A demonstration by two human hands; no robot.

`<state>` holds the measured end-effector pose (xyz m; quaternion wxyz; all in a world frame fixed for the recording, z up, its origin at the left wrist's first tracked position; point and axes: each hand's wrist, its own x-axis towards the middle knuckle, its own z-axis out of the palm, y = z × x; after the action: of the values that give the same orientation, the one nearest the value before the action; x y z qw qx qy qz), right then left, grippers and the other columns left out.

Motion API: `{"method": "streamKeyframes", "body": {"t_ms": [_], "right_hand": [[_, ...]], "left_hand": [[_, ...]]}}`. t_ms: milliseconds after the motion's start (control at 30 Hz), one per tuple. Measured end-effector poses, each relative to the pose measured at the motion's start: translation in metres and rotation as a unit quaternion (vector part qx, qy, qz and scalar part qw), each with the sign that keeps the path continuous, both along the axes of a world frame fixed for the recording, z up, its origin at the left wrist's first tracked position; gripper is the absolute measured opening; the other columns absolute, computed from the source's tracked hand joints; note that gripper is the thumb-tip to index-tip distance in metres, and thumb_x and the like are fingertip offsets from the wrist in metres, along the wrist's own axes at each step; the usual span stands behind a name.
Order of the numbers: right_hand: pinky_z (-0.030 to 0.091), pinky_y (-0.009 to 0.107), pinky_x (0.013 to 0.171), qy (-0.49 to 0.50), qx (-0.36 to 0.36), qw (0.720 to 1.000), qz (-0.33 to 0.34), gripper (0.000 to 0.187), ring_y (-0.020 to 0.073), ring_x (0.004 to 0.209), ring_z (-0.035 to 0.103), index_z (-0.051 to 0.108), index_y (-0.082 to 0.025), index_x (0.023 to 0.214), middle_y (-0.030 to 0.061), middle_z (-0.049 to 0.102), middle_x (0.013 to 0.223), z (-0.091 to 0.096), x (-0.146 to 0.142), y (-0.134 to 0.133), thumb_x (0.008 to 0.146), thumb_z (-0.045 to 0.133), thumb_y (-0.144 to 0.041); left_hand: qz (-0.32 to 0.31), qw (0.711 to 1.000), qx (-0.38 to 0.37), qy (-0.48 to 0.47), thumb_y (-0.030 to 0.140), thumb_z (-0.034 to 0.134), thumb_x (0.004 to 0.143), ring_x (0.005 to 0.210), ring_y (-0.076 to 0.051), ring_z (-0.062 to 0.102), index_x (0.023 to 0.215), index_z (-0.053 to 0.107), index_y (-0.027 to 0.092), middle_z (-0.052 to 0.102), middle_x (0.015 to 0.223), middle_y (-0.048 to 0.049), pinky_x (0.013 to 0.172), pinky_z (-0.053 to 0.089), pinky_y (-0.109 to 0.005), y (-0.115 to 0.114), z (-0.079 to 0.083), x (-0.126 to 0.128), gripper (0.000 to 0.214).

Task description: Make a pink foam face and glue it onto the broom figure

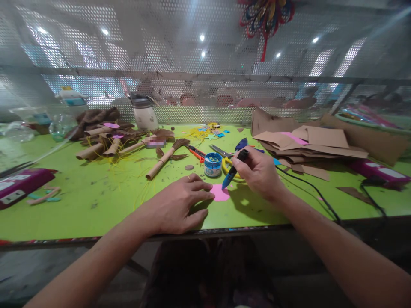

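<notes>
A small pink piece of paper (220, 193) lies on the green tabletop in front of me. My left hand (183, 204) rests flat beside it, fingers spread, fingertips at the paper's left edge. Held in my right hand (259, 173) is a blue marker (230, 176), slanted so its lower end meets the paper near the upper right. Just behind the paper stands an open blue-rimmed jar (212, 165). Scissors with yellow handles (227, 167) lie beside the jar, partly hidden by my right hand. An orange-and-black cutter (196, 154) is left of them.
Brown paper rolls (160, 164) with fringed ends and yellow strings lie at left. Folded brown paper (308, 141) is stacked at right. Purple power strips (25, 186) sit on both sides, and a black cable (308, 188) crosses at right. A perforated metal screen (199, 94) closes the back.
</notes>
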<state>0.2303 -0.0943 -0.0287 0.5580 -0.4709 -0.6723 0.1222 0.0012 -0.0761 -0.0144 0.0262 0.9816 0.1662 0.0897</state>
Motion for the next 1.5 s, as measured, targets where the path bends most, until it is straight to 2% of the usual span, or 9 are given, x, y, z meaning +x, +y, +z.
{"method": "streamKeyframes", "body": {"t_ms": [200,1500], "right_hand": [[0.033,0.026,0.052,-0.002,-0.005,1.000,-0.002,0.016,0.0100,0.055,0.040,0.052,-0.019,0.075,-0.0039,0.045,0.063,-0.0010,0.0007,0.0005,0.085,0.058,-0.029],[0.031,0.025,0.051,-0.023,0.001,1.000,-0.015,0.018,0.0100,0.053,0.038,0.050,-0.020,0.074,-0.0049,0.044,0.060,-0.0005,0.0011,0.0008,0.087,0.057,-0.031]], "left_hand": [[-0.002,1.000,0.003,0.003,0.025,0.050,0.087,0.113,-0.027,0.055,0.113,0.068,0.017,0.063,0.126,-0.0115,0.099,0.043,-0.043,0.0004,0.0006,0.0004,0.033],[-0.001,1.000,-0.004,-0.005,0.025,0.051,0.087,0.113,-0.027,0.054,0.114,0.067,0.019,0.063,0.126,-0.0103,0.099,0.042,-0.043,0.0005,0.0003,-0.0001,0.032]]}}
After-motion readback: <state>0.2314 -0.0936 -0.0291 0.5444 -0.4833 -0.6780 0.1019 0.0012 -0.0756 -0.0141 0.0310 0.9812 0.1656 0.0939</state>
